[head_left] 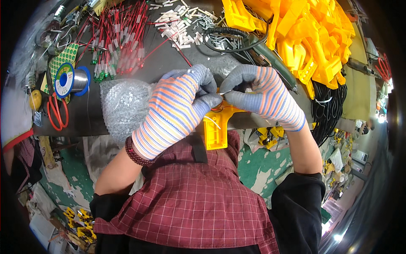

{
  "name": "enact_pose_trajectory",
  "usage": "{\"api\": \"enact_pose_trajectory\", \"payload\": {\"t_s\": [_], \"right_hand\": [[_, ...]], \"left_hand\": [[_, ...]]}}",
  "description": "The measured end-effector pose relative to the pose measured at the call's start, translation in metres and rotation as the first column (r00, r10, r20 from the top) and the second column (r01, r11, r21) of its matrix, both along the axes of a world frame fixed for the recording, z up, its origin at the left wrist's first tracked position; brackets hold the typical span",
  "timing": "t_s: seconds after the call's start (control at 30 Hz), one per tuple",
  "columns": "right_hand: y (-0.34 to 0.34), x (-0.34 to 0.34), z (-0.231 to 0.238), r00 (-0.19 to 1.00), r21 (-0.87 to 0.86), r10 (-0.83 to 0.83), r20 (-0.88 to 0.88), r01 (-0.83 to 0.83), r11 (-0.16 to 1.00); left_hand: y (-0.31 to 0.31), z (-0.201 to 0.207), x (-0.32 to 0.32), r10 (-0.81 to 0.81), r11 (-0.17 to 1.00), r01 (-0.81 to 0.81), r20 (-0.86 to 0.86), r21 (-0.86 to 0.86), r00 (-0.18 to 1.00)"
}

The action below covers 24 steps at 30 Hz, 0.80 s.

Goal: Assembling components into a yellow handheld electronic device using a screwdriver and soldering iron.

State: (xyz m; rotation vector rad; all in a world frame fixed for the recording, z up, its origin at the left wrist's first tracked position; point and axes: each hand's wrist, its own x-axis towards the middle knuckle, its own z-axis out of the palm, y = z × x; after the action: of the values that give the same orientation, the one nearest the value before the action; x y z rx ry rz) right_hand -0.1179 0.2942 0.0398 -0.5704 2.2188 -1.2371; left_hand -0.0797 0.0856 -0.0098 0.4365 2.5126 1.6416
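Both my hands wear striped knitted gloves with grey-blue fingers and meet over the table's near edge. My left hand is closed, thumb against fingers; what it pinches is hidden. Opposite it, my right hand pinches a small, thin, pale piece, too small to name surely. Just below the fingertips is a yellow plastic housing, its open ribbed side facing up. A short white wire curves out over it, and darker thin wires lie near its top, partly covered by my fingers.
Left on the dark table are bubble wrap, a solder spool, red-handled scissors and red-wired parts. Farther back lie white pieces. At right are a dark green tool, yellow housings and black cables.
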Motion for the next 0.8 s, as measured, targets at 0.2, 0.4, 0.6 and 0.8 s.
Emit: {"api": "enact_pose_trajectory", "payload": {"t_s": [0.2, 0.4, 0.6, 0.8], "right_hand": [[-0.006, -0.002, 0.0, 1.0, 0.023, 0.015, -0.002, -0.015, 1.0], [-0.003, 0.002, -0.007, 0.946, 0.003, 0.182, -0.269, -0.188, 0.982], [0.006, 0.017, 0.0, 0.979, 0.046, -0.105, -0.172, 0.115, 0.992], [-0.002, 0.019, -0.014, 0.754, 0.13, 0.074, -0.653, 0.016, 0.991]], "left_hand": [[-0.007, -0.004, 0.007, -0.038, 0.981, -0.008, -0.235, -0.193, 0.971], [-0.003, -0.002, 0.005, -0.022, 0.993, -0.01, -0.264, -0.119, 0.964], [-0.001, -0.003, 0.007, -0.001, 0.996, -0.014, -0.167, -0.092, 0.986], [0.003, -0.001, 0.012, -0.061, 0.95, -0.095, -0.479, -0.296, 0.876]]}}
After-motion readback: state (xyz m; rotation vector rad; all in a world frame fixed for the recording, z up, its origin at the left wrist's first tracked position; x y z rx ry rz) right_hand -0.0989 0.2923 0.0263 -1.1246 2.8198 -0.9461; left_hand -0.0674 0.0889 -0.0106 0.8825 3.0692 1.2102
